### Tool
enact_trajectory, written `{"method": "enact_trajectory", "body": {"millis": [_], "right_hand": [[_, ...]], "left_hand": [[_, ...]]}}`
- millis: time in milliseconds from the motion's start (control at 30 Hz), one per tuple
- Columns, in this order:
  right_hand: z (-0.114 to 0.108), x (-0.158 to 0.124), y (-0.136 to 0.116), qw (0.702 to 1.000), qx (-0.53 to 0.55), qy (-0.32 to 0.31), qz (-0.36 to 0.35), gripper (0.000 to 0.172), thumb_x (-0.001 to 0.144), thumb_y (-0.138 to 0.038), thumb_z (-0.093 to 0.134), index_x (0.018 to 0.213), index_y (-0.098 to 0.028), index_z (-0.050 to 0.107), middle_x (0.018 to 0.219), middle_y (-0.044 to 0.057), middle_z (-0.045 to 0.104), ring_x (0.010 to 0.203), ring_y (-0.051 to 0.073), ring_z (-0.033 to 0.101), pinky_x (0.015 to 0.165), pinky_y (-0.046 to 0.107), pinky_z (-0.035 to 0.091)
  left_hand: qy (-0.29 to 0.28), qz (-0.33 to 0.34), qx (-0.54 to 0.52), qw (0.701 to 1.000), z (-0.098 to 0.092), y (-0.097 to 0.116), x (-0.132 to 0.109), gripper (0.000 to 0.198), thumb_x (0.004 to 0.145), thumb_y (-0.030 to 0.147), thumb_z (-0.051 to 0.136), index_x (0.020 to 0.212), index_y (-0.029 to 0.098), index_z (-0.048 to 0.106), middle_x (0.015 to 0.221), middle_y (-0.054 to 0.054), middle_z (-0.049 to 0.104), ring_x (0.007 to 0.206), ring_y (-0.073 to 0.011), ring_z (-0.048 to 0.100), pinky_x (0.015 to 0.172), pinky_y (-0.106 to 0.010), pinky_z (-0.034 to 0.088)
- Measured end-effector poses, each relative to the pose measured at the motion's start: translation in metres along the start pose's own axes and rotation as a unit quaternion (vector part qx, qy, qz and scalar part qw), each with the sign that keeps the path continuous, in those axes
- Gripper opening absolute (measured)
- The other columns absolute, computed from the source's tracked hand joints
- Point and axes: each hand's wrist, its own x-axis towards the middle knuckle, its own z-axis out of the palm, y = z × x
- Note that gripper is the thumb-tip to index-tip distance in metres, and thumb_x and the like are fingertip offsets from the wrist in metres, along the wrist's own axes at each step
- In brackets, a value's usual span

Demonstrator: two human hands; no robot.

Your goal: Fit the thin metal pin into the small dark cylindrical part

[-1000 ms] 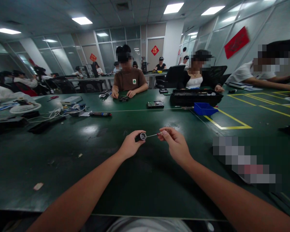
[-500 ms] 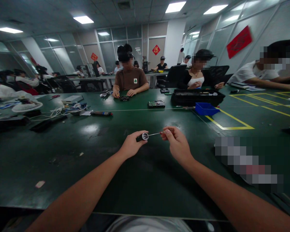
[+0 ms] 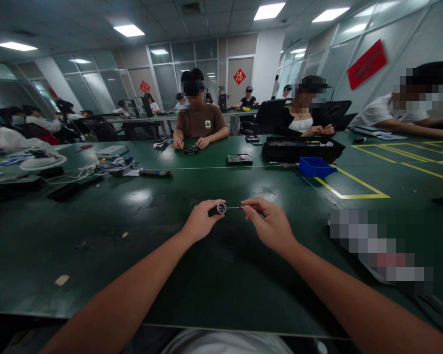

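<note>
Gripping the black cylinder [image 3: 217, 209] above the green table [image 3: 221, 280], the left hand [image 3: 202, 221] had thumb and fingers clamped round its sides, seemingly to leave the silver-rimmed end clear, while the right hand's [image 3: 271, 222] fingertips pinched the thin metal-shafted tool [image 3: 233, 207] level, facing that end.

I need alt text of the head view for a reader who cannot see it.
The left hand holds a dark cylinder with a pale rim, and the right hand points a thin screwdriver toward it, above a green table. Farther back are a hard drive, a blue bin, a black box and a co-worker in brown.
</note>
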Motion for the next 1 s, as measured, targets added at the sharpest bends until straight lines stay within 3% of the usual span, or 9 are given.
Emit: {"method": "enact_trajectory", "body": {"millis": [133, 267, 500, 733, 867, 1000], "right_hand": [[-0.001, 0.000, -0.003, 0.999, -0.014, -0.029, 0.003, 0.023, 0.095, -0.035, 0.051, 0.100, -0.021, 0.069, 0.075, 0.001, 0.069, 0.071, 0.019, 0.066, 0.066, 0.031, 0.046], [0.000, 0.003, -0.003, 0.998, -0.038, -0.018, 0.047, 0.037, 0.099, -0.046, 0.043, 0.091, -0.021, 0.069, 0.063, 0.000, 0.062, 0.058, 0.018, 0.059, 0.057, 0.031, 0.041], [0.002, 0.003, 0.004, 0.999, -0.025, -0.017, 0.025, 0.031, 0.096, -0.036, 0.047, 0.118, -0.020, 0.061, 0.084, 0.004, 0.067, 0.071, 0.019, 0.061, 0.064, 0.032, 0.044], [0.001, 0.002, 0.003, 0.997, 0.030, -0.028, 0.066, 0.038, 0.100, -0.045, 0.040, 0.121, -0.022, 0.062, 0.074, 0.001, 0.059, 0.067, 0.019, 0.058, 0.064, 0.033, 0.046], [0.003, 0.001, 0.009, 0.997, 0.041, -0.004, 0.062, 0.030, 0.097, -0.036, 0.045, 0.122, -0.023, 0.054, 0.086, 0.002, 0.061, 0.076, 0.019, 0.060, 0.070, 0.034, 0.047], [0.003, 0.002, 0.008, 0.996, 0.068, 0.000, 0.056, 0.015, 0.094, -0.033, 0.048, 0.103, -0.023, 0.056, 0.085, 0.001, 0.060, 0.077, 0.019, 0.059, 0.069, 0.032, 0.046]], "left_hand": [[0.006, 0.004, 0.009, 1.000, 0.000, 0.000, 0.000, 0.042, 0.083, 0.012, 0.072, 0.124, 0.024, 0.068, 0.122, -0.005, 0.071, 0.116, -0.0235, 0.063, 0.105, -0.042, 0.044], [-0.017, 0.027, 0.029, 0.999, 0.001, 0.002, 0.000, 0.040, 0.083, 0.013, 0.073, 0.122, 0.024, 0.069, 0.120, -0.005, 0.072, 0.114, -0.0239, 0.063, 0.103, -0.042, 0.045], [-0.016, 0.029, 0.035, 0.999, -0.001, 0.003, -0.001, 0.039, 0.084, 0.013, 0.072, 0.122, 0.023, 0.068, 0.118, -0.005, 0.072, 0.112, -0.0236, 0.063, 0.102, -0.042, 0.046], [-0.032, 0.040, 0.051, 0.997, -0.002, 0.005, -0.001, 0.038, 0.084, 0.015, 0.072, 0.121, 0.022, 0.068, 0.118, -0.006, 0.072, 0.113, -0.0248, 0.063, 0.101, -0.043, 0.046], [-0.031, 0.036, 0.045, 0.998, -0.002, 0.007, -0.001, 0.038, 0.085, 0.015, 0.071, 0.122, 0.023, 0.068, 0.115, -0.006, 0.072, 0.110, -0.0241, 0.064, 0.100, -0.042, 0.046], [-0.033, 0.030, 0.048, 0.998, -0.002, 0.008, -0.001, 0.038, 0.085, 0.014, 0.070, 0.122, 0.023, 0.068, 0.115, -0.006, 0.072, 0.109, -0.0245, 0.064, 0.100, -0.043, 0.046]]}}
